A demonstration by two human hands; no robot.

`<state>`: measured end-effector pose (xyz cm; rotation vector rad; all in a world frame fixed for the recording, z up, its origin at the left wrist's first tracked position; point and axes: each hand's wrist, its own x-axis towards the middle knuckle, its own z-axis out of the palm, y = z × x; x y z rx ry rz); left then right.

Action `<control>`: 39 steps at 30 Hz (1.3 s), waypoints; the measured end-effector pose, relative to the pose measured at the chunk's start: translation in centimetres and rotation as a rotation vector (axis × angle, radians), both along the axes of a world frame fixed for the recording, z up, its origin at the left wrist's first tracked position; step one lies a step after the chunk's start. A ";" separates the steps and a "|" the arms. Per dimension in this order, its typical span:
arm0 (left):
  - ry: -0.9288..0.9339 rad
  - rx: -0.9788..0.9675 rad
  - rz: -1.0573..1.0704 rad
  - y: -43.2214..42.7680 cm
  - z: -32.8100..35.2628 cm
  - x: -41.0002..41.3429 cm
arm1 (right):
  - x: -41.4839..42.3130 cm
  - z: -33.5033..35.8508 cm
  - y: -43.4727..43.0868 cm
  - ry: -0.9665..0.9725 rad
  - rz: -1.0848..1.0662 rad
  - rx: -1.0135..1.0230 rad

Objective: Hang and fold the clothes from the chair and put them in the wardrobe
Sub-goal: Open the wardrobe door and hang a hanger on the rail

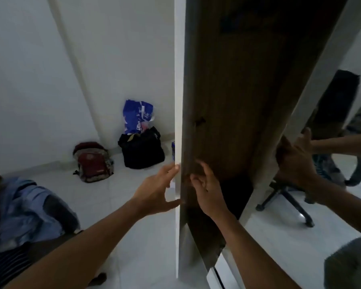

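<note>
The wardrobe door stands partly swung out in front of me, brown wood inside with a white edge. My left hand is spread, with fingertips and thumb touching that white edge. My right hand has its fingers curled around the door's edge from the brown inner side. At the lower left a pile of clothes lies on the chair: a light blue shirt over a dark striped garment. The wardrobe's inside is dark and mostly hidden.
A mirror panel on the right reflects my hand and an office chair. On the white tiled floor by the wall stand a red backpack, a black bag and a blue plastic bag.
</note>
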<state>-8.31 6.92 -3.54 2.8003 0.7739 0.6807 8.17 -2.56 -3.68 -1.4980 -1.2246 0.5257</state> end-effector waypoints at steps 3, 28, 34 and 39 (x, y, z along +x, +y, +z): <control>-0.088 0.135 0.146 1.6 1.1 -2.1 | -1.7 1.1 4.2 0.053 0.181 0.035; 0.020 0.537 0.680 33.5 14.2 -4.1 | 4.1 13.5 37.3 -0.268 0.006 0.207; -0.040 0.468 0.567 38.7 14.8 -1.8 | 8.5 13.5 38.4 -0.292 -0.135 0.173; -0.209 0.551 0.500 39.3 15.0 -0.8 | 9.2 13.6 38.1 -0.333 -0.083 0.183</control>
